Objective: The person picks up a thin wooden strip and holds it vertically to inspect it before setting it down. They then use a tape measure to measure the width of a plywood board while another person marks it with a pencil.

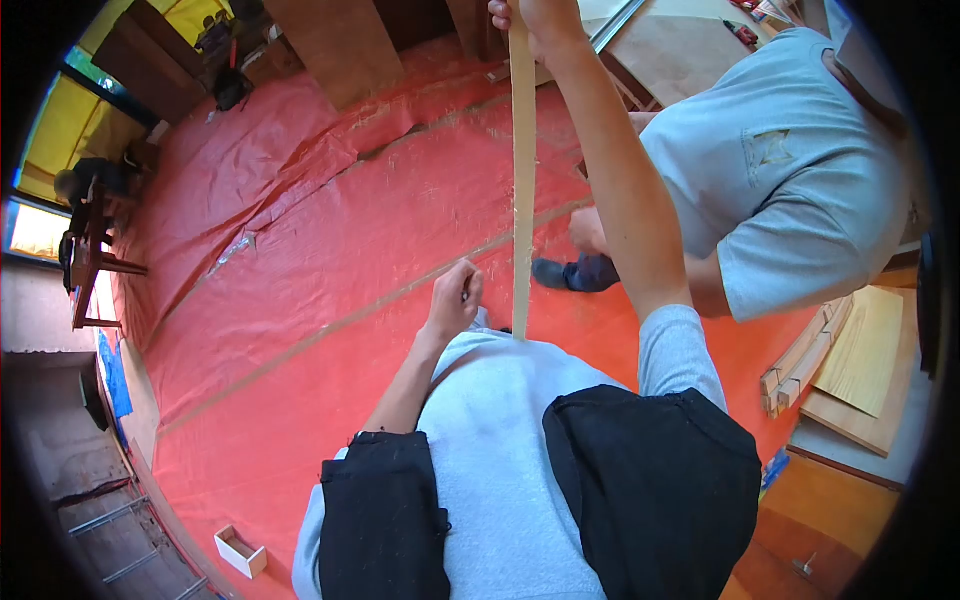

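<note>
Red floor sheet (330,250), wooden strip (522,180) upright.
Right hand (535,22) grips strip's top for steadiness; left hand (457,298) clenched, beside it.

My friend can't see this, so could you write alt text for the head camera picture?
Seen from above, a person's right hand grips the top of a long pale wooden strip held upright, while the left hand is closed in a loose fist beside its lower end. Below lies a red plastic floor sheet; another person in a grey T-shirt crouches nearby.
</note>
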Demonstrator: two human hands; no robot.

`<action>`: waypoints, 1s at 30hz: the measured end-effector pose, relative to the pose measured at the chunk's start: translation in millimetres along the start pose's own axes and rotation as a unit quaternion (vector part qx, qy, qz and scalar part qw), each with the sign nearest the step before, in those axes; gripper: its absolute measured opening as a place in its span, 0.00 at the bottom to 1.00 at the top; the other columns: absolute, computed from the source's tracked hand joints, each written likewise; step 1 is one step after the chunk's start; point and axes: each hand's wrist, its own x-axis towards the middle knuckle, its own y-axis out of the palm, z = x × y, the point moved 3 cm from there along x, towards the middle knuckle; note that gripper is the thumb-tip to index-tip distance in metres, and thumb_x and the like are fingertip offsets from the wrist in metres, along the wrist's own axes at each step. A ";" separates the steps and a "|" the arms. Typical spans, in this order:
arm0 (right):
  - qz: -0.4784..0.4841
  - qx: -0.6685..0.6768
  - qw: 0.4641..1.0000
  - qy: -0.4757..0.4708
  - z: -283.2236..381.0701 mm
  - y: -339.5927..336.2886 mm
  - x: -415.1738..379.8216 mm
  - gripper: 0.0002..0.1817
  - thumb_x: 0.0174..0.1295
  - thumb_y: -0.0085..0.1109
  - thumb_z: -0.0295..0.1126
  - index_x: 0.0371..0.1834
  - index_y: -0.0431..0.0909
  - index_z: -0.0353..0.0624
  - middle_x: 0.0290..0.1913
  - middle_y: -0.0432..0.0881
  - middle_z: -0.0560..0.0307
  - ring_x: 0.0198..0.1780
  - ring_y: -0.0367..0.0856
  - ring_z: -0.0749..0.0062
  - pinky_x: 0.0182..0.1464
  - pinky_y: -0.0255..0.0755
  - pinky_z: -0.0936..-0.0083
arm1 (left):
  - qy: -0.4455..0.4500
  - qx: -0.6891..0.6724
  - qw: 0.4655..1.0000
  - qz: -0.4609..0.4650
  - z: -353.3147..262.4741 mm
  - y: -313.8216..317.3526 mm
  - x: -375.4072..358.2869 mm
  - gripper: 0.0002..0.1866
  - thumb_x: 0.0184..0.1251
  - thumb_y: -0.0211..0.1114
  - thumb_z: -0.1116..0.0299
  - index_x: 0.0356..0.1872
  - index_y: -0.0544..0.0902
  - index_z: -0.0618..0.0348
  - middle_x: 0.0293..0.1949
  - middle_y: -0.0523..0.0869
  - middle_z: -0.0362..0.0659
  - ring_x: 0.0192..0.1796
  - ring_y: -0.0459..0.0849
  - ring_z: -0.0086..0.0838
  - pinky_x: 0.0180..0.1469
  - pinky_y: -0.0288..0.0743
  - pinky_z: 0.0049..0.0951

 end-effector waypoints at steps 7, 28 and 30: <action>-0.015 -0.004 1.000 -0.013 -1.1 35.9 -28.1 0.19 0.78 0.34 0.42 0.57 0.72 0.44 0.23 0.71 0.60 0.16 0.69 0.78 0.15 0.65 0.80 | 0.037 0.056 0.994 -0.085 -52.1 -8.2 30.8 0.07 0.70 0.61 0.69 0.38 0.73 0.60 0.29 0.80 0.49 0.29 0.84 0.44 0.29 0.75 0.41; -0.092 -0.031 0.994 -0.057 -43.2 177.8 16.7 0.14 0.78 0.33 0.43 0.49 0.67 0.47 0.22 0.71 0.60 0.15 0.69 0.76 0.13 0.64 0.78 | 0.157 0.101 0.981 -0.060 11.9 -176.1 89.1 0.08 0.73 0.57 0.68 0.36 0.72 0.61 0.23 0.77 0.52 0.25 0.79 0.50 0.27 0.71 0.44; -0.108 -0.036 0.992 -0.057 -44.1 178.1 22.7 0.14 0.78 0.34 0.43 0.50 0.68 0.47 0.22 0.72 0.60 0.15 0.70 0.77 0.13 0.65 0.78 | 0.185 0.126 0.972 -0.063 16.1 -179.3 99.4 0.08 0.73 0.57 0.69 0.34 0.73 0.61 0.24 0.77 0.52 0.24 0.78 0.50 0.27 0.70 0.45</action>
